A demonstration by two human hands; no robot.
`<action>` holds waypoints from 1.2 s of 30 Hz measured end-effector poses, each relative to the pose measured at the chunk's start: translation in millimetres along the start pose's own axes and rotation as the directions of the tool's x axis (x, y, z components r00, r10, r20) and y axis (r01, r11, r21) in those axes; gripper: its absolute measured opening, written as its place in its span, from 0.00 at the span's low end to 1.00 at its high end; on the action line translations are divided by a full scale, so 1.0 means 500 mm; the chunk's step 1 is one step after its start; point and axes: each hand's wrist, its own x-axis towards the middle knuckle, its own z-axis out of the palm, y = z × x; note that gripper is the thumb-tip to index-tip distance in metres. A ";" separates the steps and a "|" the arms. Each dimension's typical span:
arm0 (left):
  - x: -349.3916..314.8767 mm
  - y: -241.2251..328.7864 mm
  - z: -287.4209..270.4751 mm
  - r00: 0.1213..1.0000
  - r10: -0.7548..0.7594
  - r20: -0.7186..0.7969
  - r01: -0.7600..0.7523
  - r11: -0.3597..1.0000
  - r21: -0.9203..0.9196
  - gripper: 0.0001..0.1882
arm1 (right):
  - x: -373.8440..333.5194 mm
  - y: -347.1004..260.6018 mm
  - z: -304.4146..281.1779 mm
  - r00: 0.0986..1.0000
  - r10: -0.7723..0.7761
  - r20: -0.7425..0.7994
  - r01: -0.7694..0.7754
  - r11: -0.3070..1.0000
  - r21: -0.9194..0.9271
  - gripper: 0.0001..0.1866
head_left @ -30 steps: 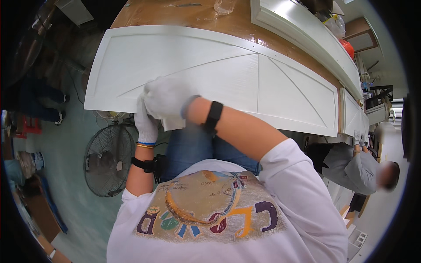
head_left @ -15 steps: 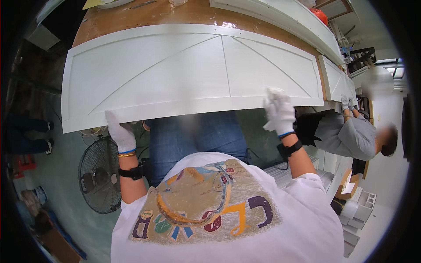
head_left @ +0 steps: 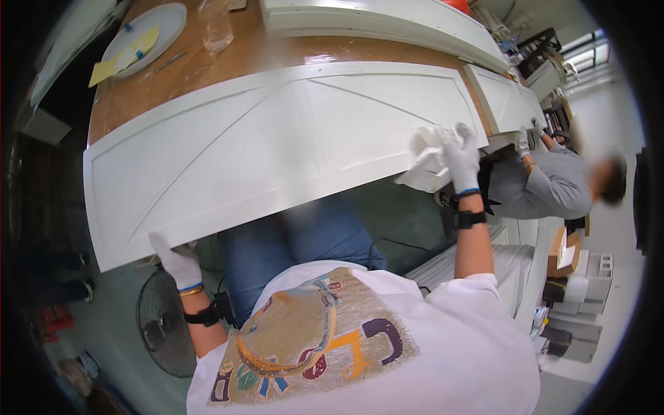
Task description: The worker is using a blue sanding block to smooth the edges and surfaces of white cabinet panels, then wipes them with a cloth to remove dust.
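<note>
Head view: your right hand (head_left: 460, 155) clutches a cloth (head_left: 425, 162) on the panel (head_left: 277, 145); left hand (head_left: 176, 259) fingers grip its edge.

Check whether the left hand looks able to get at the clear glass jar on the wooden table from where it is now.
Probably not. The left hand grips the near lower edge of the white panel, and the clear glass jar stands on the wooden table beyond the panel's far edge, so the whole panel lies between them.
</note>
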 end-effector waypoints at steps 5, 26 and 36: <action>-0.005 0.006 0.002 1.000 -0.025 0.002 0.025 1.000 0.006 0.26 | -0.087 -0.033 0.155 0.903 -0.282 0.324 0.421 0.726 -0.544 0.34; 0.024 -0.015 -0.054 0.996 0.085 -0.032 -0.084 0.996 0.024 0.28 | 0.182 0.212 0.002 0.989 -0.135 0.059 0.146 0.838 -0.526 0.17; 0.025 -0.012 -0.048 0.991 -0.028 0.129 0.038 0.997 -0.074 0.20 | 0.007 -0.290 0.170 0.572 -0.670 0.473 0.634 0.727 0.264 0.21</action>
